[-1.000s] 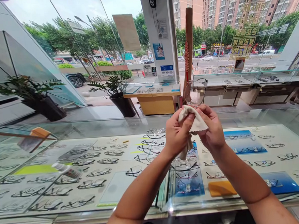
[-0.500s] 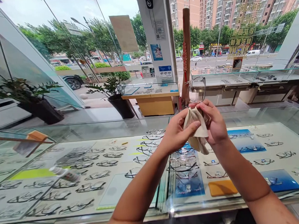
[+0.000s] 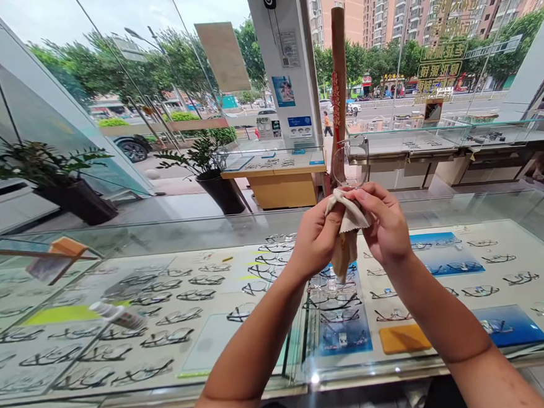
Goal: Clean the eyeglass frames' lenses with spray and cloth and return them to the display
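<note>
A pale beige lens cloth is bunched between my two hands, its zigzag edge hanging down. My left hand is closed, with the thumb pressing a fold of the cloth. Above the fingers, a pair of thin-rimmed eyeglasses sticks up, one clear lens showing; the rest is hidden by cloth and fingers. Closed around the lower part of these eyeglasses, my right hand also has its fingertips against the cloth. Both hands are held over the glass display counter.
Rows of eyeglasses lie inside the counter. On its left stand a white bottle and a tilted mirror. An orange case lies near the front edge. Beyond are a potted plant, a wooden post and more display cases.
The cloth has been refolded between my fingers, and its hanging end has swung left. The eyeglasses have tilted and dropped slightly, and my left thumb has drawn back.
</note>
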